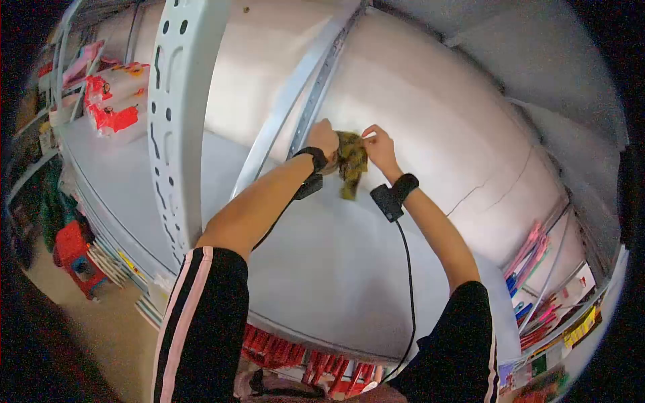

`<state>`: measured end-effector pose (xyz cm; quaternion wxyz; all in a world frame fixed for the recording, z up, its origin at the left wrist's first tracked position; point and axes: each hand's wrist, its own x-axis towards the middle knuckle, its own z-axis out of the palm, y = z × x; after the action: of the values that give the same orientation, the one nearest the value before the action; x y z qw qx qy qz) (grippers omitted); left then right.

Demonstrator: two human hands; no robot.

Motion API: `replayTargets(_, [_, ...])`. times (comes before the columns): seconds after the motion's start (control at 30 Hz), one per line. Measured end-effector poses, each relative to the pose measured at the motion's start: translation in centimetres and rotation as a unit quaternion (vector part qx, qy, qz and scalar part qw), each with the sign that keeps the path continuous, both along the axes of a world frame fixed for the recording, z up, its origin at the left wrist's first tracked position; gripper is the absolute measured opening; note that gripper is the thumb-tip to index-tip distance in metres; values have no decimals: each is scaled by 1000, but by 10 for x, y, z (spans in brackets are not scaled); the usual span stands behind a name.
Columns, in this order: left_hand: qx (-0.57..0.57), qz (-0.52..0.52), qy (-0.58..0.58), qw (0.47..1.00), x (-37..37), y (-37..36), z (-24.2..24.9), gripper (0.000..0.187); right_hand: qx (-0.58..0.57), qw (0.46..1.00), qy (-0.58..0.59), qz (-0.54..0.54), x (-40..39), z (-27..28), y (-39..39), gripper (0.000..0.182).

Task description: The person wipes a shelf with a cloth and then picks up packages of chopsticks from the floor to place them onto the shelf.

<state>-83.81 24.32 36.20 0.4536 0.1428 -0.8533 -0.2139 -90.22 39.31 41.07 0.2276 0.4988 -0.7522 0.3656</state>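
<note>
Between my two hands hangs a crumpled olive and yellow-brown patterned cloth, held above the back of a pale shelf board. My left hand is closed on the cloth's left side, close to the slanting metal upright. My right hand pinches the upper right edge between thumb and fingers. The cloth's lower end dangles free. Black straps with small dark boxes sit around both wrists, and a cable runs down from the right one.
A perforated white metal post stands at the left, and a slanting metal upright rises behind my left arm. Red-and-white plastic packs lie on the left shelf. Colourful packaged goods are at the right. Red items hang below the shelf edge.
</note>
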Motion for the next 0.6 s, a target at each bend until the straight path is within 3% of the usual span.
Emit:
replayTargets(0.03, [97, 35, 118, 988, -4, 1, 12, 21, -42, 998, 40, -8, -11, 12, -13, 10])
replayTargets(0.13, [135, 35, 208, 968, 22, 19, 76, 20, -127, 991, 25, -26, -42, 62, -50, 11])
replayTargets(0.17, [71, 47, 307, 948, -1, 7, 86, 23, -165, 986, 33, -19, -48, 76, -61, 11])
replayTargets(0.23, [111, 33, 325, 939, 5, 8, 131, 34, -224, 973, -59, 17, -29, 111, -75, 10])
replayTargets(0.33, [18, 38, 393, 918, -11, -2, 162, 34, -319, 947, 40, 16, -43, 152, -113, 16])
replayTargets(0.4, [-89, 91, 471, 873, -23, -11, 176, 34, -339, 937, 50, 68, -44, 168, -131, 25])
replayTargets(0.5, [-27, 55, 389, 919, -22, -29, 183, 39, -324, 935, 63, 127, -33, 177, -150, 31])
replayTargets(0.57, [-42, 66, 357, 931, -17, -38, 178, 42, -325, 934, 98, 110, -31, 179, -160, 32])
replayTargets(0.6, [-24, 14, 327, 944, -17, -48, 175, 44, -319, 939, 111, 62, -28, 177, -167, 31])
